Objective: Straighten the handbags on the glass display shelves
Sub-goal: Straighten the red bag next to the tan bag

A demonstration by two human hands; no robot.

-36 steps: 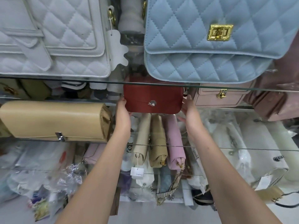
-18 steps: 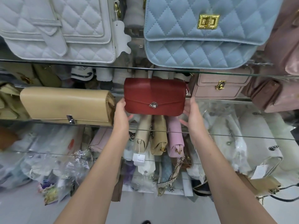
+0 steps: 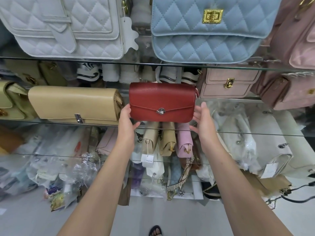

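red handbag (image 3: 162, 102) upright on the middle glass shelf (image 3: 238, 132), flap and silver clasp facing me. my left hand (image 3: 127, 119) has its grip closed on the bag's lower left corner; my right hand (image 3: 202, 119) stands open just beside the bag's right end, fingers spread, contact unclear. left of the red bag: beige handbag (image 3: 75, 104). right of it: pink handbag (image 3: 228, 83). above it: blue quilted handbag (image 3: 208, 29).

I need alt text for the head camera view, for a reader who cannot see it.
Two bare hands, left hand and right hand, frame a red handbag on a glass shelf, between a beige clutch and a pink bag.
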